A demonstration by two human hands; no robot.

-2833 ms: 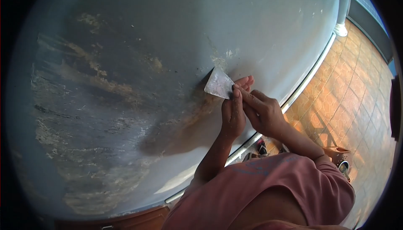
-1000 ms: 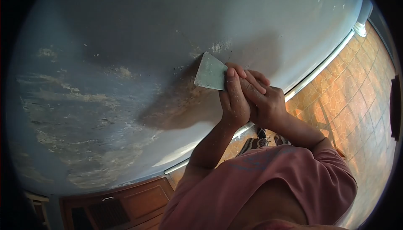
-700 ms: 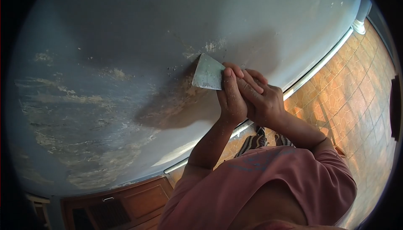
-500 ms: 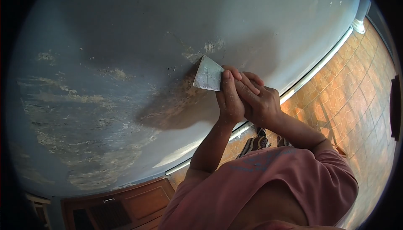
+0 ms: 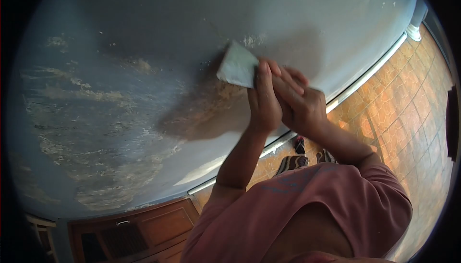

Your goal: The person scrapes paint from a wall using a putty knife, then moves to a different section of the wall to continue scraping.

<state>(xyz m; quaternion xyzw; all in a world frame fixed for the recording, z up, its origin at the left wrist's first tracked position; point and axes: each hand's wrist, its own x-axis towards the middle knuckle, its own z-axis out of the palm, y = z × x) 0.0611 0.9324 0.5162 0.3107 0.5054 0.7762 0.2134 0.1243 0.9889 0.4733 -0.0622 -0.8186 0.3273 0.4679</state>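
Observation:
A scraper (image 5: 238, 66) with a wide metal blade is held against or close to the grey-blue wall (image 5: 297, 4); contact at the blade edge cannot be made out. My left hand (image 5: 265, 102) closes round its handle, thumb lying up toward the blade. Wrapped over the same grip from the right is my right hand (image 5: 305, 102), its fingers overlapping the left ones. Both hands hide the handle. Around and below the blade, a rough patch (image 5: 211, 102) of bared plaster lies in the shadow of my hands.
Large areas of peeled paint (image 5: 96, 143) spread over the wall's left side. A white pipe-like strip (image 5: 370, 71) runs along the wall's foot. Beyond it lies an orange tiled floor (image 5: 384, 114). A brown wooden door (image 5: 168, 224) is at lower left, and a pillar base (image 5: 413, 32) at upper right.
Both hands and the scraper have moved up along the wall, the blade slightly to the left. The blade is now blurred, and both hands keep their grip.

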